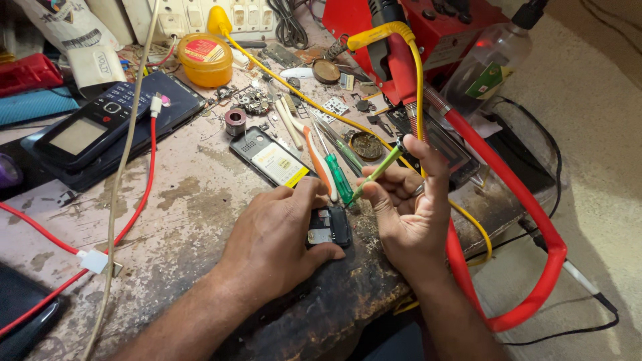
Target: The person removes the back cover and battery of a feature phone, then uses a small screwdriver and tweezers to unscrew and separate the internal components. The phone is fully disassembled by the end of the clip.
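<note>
left hand (277,237) pins down the small phone board (329,226), right hand (408,214) pinching a green probe (374,175) over it

My view is bright and warm, lit from above. Soft shadows sit under each hand on the worktop (194,200). The clear bottle (491,57) shows glare, and the edges bend and soften slightly.

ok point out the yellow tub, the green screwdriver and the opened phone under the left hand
yellow tub (205,60), head view, on its lid
green screwdriver (339,179), head view, on its handle
opened phone (330,226), head view, on its exposed inside
</note>
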